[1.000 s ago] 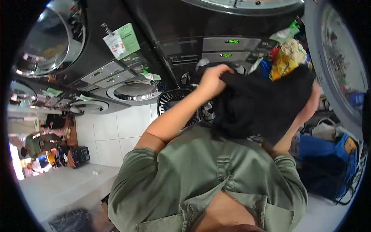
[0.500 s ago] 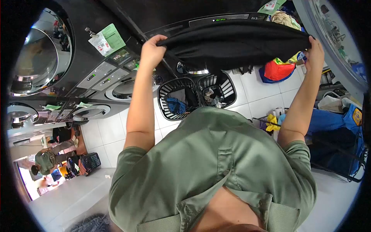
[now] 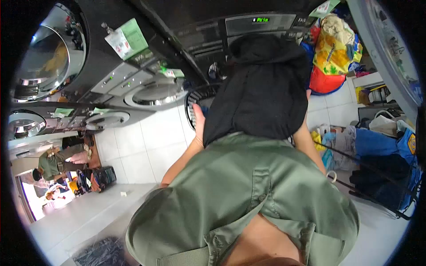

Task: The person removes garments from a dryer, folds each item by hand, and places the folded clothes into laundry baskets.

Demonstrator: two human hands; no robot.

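Note:
A black garment (image 3: 262,97) is spread in front of my chest, its far end bunched into a rounded fold. At its left edge, my left hand (image 3: 199,123) holds it from the side, thumb showing and the other fingers under the cloth. My right hand (image 3: 308,97) is on the opposite edge, mostly hidden behind the fabric, with only a sliver visible. Partly covered by the garment, a black basket (image 3: 192,104) stands on the floor beyond my left hand.
Dryers (image 3: 155,94) line the front and left. An open round door (image 3: 386,53) is at the right, near a bright bag (image 3: 333,55) of items. A cart with clothes (image 3: 377,142) stands right. A person (image 3: 55,162) is far left, by a filled basket (image 3: 104,177).
The black garment, stretched wide between my raised hands half a second ago, has come down against my chest. My hands have moved lower and closer together, and the cloth now hides most of the baskets.

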